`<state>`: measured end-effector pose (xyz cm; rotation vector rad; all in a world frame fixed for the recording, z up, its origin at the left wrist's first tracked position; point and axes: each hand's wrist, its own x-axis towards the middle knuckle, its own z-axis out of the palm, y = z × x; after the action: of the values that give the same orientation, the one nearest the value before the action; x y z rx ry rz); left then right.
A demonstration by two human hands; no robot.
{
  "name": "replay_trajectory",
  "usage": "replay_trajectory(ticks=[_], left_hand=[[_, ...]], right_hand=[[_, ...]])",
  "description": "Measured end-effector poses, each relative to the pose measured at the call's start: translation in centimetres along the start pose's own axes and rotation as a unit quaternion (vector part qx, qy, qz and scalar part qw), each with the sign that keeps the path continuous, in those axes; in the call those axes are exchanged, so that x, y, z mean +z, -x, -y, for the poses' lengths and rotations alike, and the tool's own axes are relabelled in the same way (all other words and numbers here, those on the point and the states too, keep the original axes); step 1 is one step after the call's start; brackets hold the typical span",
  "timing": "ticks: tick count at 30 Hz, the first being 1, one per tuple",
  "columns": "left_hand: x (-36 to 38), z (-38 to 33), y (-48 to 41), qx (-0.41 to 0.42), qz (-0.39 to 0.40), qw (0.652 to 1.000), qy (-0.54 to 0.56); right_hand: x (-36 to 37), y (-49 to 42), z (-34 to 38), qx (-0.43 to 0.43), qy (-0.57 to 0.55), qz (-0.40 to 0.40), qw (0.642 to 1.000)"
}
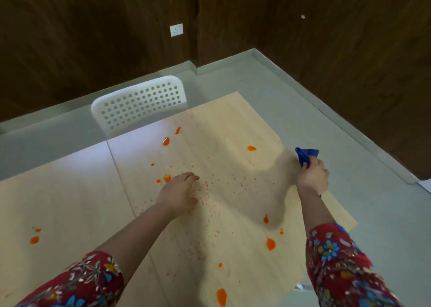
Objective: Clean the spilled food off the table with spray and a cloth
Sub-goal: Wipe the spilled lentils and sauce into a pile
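Orange sauce blobs (270, 244) and fine reddish crumbs (206, 191) are scattered over the light wooden table (70, 201). My left hand (179, 193) rests on the tabletop among the crumbs, fingers curled down and apart, holding nothing. My right hand (312, 175) is raised near the table's right edge, gripping a bunched blue cloth (305, 156) that sticks out above the fist. No spray bottle is in view.
A white perforated chair (140, 103) stands at the table's far side. A second table panel adjoins on the left with a seam (121, 180). Grey floor (349, 143) surrounds the table; dark wooden walls with a socket (176, 30) stand behind.
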<state>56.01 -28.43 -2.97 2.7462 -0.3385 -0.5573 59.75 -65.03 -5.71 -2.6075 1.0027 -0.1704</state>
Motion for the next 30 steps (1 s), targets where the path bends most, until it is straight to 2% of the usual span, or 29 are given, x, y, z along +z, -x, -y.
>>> replay_trajectory(ticks=[5, 9, 12, 14, 16, 18, 21, 24, 28, 30], left_hand=[[-0.2, 1.0, -2.4, -0.023, -0.003, 1.000, 0.013], [-0.4, 1.2, -3.7, -0.027, -0.019, 0.999, 0.001], [-0.2, 1.5, -3.8, -0.034, -0.026, 0.999, -0.010], [-0.1, 1.6, -3.9, -0.037, -0.031, 0.999, -0.015], [0.0, 1.5, -4.0, -0.038, -0.038, 0.998, -0.020], [-0.1, 1.2, -4.0, -0.040, -0.044, 0.998, -0.026], [-0.3, 1.0, -4.2, -0.045, -0.047, 0.997, -0.034], [-0.4, 1.0, -4.3, -0.043, -0.050, 0.997, -0.036], [-0.4, 1.0, -4.3, -0.041, -0.050, 0.997, -0.040], [-0.5, 1.0, -4.3, -0.041, -0.047, 0.997, -0.045]], right_hand=[[1.9, -1.4, 1.5, -0.037, 0.012, 0.026, 0.999], [3.3, 2.3, 2.6, -0.179, 0.025, 0.047, 0.982], [3.3, 5.2, 2.5, -0.279, -0.036, 0.057, 0.958], [3.0, 3.9, 2.6, -0.244, -0.105, 0.008, 0.964], [2.8, 0.7, 3.3, -0.156, -0.128, -0.022, 0.979], [2.8, -2.0, 4.2, -0.119, -0.088, 0.011, 0.989], [3.2, -2.0, 5.1, -0.173, -0.025, 0.046, 0.984], [3.6, 1.8, 5.2, -0.228, -0.022, 0.068, 0.971], [3.6, 7.4, 4.7, -0.350, -0.057, 0.108, 0.929], [3.5, 6.3, 4.9, -0.312, -0.092, 0.082, 0.942]])
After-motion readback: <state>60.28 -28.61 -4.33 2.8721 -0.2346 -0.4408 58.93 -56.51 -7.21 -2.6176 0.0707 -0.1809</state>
